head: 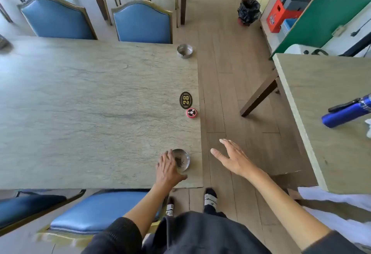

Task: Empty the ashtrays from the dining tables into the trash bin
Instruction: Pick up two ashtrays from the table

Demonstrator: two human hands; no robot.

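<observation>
1. The dining table (90,103) fills the left of the view; its right edge borders a strip of bare wooden floor (230,93).
2. The near ashtray (181,160) sits on the table at its near right corner, just inside both edges, with dark ash in it.
3. The left hand (167,168) grips this ashtray from its left side, fingers curled over the rim and thumb at the near side.
4. The right hand (232,156) hangs past the table's right edge, over the floor, fingers straight and spread, holding nothing.
5. A second ashtray (184,51) stands at the table's far right corner, close to the edge.
6. A number plate (185,100) and a red call button (191,112) lie along the right edge, between the two ashtrays.
7. The trash bin (249,11), lined with a black bag, stands on the floor well beyond the table's far right corner.
8. A second table (331,123) bounds the floor strip across from the dining table.
</observation>
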